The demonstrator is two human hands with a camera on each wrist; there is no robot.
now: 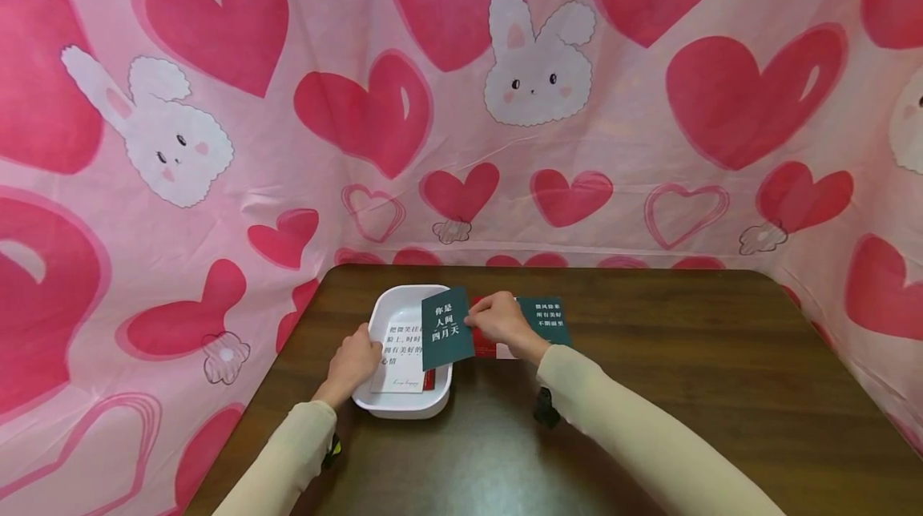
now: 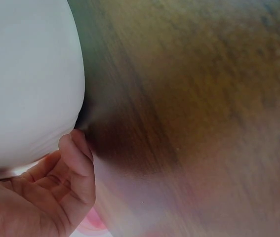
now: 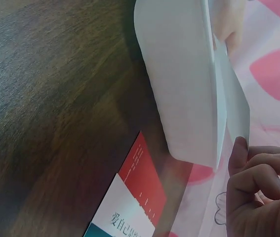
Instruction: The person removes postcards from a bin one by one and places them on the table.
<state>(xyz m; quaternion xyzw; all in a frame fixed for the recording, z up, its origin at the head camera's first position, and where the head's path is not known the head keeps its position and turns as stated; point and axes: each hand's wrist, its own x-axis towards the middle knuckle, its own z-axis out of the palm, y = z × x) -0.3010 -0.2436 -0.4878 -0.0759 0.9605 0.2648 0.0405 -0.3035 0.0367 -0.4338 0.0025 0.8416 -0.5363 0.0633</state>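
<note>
green card (image 1: 446, 329) over the white tray's right side (image 1: 441, 404), pinched at its edge by the right hand (image 1: 499, 318); left hand (image 1: 352, 364) grips the rim: light pinch, steady tray, lower it flat, no bending!

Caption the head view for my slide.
Left hand holds a white tray, right hand pinches a green card over its edge.
</note>
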